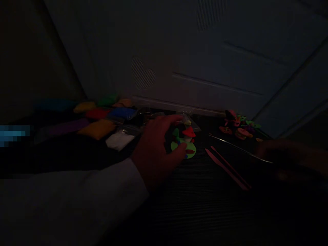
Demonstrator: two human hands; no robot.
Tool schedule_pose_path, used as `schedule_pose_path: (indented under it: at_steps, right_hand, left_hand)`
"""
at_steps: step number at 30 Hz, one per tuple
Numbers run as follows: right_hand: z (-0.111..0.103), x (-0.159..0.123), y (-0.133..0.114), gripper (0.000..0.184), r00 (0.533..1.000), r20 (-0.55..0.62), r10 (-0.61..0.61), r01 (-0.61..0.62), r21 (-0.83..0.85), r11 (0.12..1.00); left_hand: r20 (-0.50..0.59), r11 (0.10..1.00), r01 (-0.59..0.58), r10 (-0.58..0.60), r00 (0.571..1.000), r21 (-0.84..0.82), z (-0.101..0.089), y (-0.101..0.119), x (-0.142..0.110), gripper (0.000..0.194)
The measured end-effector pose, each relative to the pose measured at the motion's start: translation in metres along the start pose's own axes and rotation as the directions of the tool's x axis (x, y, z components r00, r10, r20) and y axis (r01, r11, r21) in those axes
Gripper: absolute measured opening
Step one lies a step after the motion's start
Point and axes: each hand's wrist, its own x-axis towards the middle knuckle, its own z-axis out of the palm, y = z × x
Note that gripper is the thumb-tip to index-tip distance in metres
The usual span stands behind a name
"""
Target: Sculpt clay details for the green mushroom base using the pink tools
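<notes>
The picture is very dark. My left hand curves around the left side of a small modelling-clay scene, thumb and fingers spread apart. Its thumb overlaps the front of the round green clay base; whether it presses on it I cannot tell. On the base stand a little house with a red roof and a green tree shape. At the right, my right hand is deep in shadow, closed around a thin metal tool whose tip points left toward the clay scene.
Two pink modelling tools lie on the dark table. Coloured clay packets, such as an orange one and a white one, spread at the left. Small clay pieces sit back right. A pale panel rises behind.
</notes>
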Motion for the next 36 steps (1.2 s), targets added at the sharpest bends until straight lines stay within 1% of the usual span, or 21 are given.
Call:
schedule_pose_path:
  at_steps: [1,2,3,4,6,8,11,14,16,19,21,25,30,33,36]
  right_hand:
    - [-0.006,0.007,0.000,0.054,0.961,0.239,-0.139,0.065,0.292,0.954]
    - [-0.010,0.013,0.000,0.045,0.928,0.317,-0.194,0.017,0.486,0.874]
    - [-0.012,0.017,-0.001,0.037,0.908,0.354,-0.226,-0.026,0.584,0.811]
    - [-0.012,0.020,-0.002,0.033,0.895,0.370,-0.248,-0.067,0.662,0.747]
    - [-0.011,0.021,-0.003,0.026,0.899,0.371,-0.233,-0.127,0.729,0.672]
    - [-0.008,0.020,-0.003,0.022,0.895,0.378,-0.236,-0.154,0.760,0.632]
    - [-0.005,0.016,-0.001,0.018,0.884,0.393,-0.252,-0.170,0.773,0.611]
    - [-0.003,0.013,0.002,0.015,0.866,0.427,-0.259,-0.227,0.799,0.557]
    - [-0.002,0.012,0.004,0.015,0.852,0.459,-0.252,-0.269,0.797,0.541]
    - [0.001,0.012,0.006,0.018,0.852,0.472,-0.226,-0.275,0.771,0.575]
    - [0.001,0.012,0.007,0.018,0.860,0.466,-0.206,-0.267,0.756,0.598]
    - [0.001,0.012,0.007,0.016,0.862,0.469,-0.191,-0.259,0.734,0.628]
    - [0.004,0.010,0.008,0.018,0.877,0.434,-0.206,-0.222,0.747,0.626]
    - [0.004,0.011,0.007,0.018,0.881,0.430,-0.198,-0.223,0.746,0.627]
    - [0.000,0.013,0.005,0.014,0.870,0.450,-0.202,-0.237,0.740,0.630]
  left_hand:
    - [-0.023,1.000,-0.006,0.007,1.000,0.015,0.001,-0.003,0.000,0.055]
    - [-0.037,0.999,-0.014,0.015,0.999,0.032,0.003,-0.005,0.000,0.064]
    - [-0.040,0.999,-0.022,0.024,0.999,0.046,0.004,-0.007,0.000,0.073]
    - [-0.033,0.998,-0.034,0.035,0.999,0.056,0.006,-0.010,0.000,0.079]
    - [0.004,0.996,-0.058,0.058,0.998,0.071,0.008,-0.013,-0.001,0.088]
    - [0.062,0.993,-0.078,0.073,0.995,0.090,0.009,-0.014,-0.002,0.093]
    - [0.124,0.987,-0.095,0.079,0.989,0.128,0.009,-0.014,-0.003,0.095]
    - [0.139,0.981,-0.106,0.083,0.987,0.161,0.009,-0.014,-0.003,0.094]
    - [0.135,0.978,-0.117,0.094,0.986,0.175,0.009,-0.014,-0.002,0.092]
    - [0.124,0.975,-0.118,0.096,0.988,0.186,0.008,-0.015,-0.002,0.088]
    - [0.126,0.978,-0.107,0.085,0.988,0.178,0.007,-0.016,-0.001,0.087]
    - [0.186,0.983,-0.098,0.068,0.980,0.154,0.005,-0.019,0.002,0.091]
    - [0.255,0.974,-0.116,0.064,0.965,0.195,0.002,-0.018,0.007,0.098]
    - [0.310,0.951,-0.185,0.103,0.945,0.247,0.000,-0.016,0.011,0.091]
    - [0.364,0.911,-0.279,0.160,0.918,0.303,-0.001,-0.015,0.014,0.075]
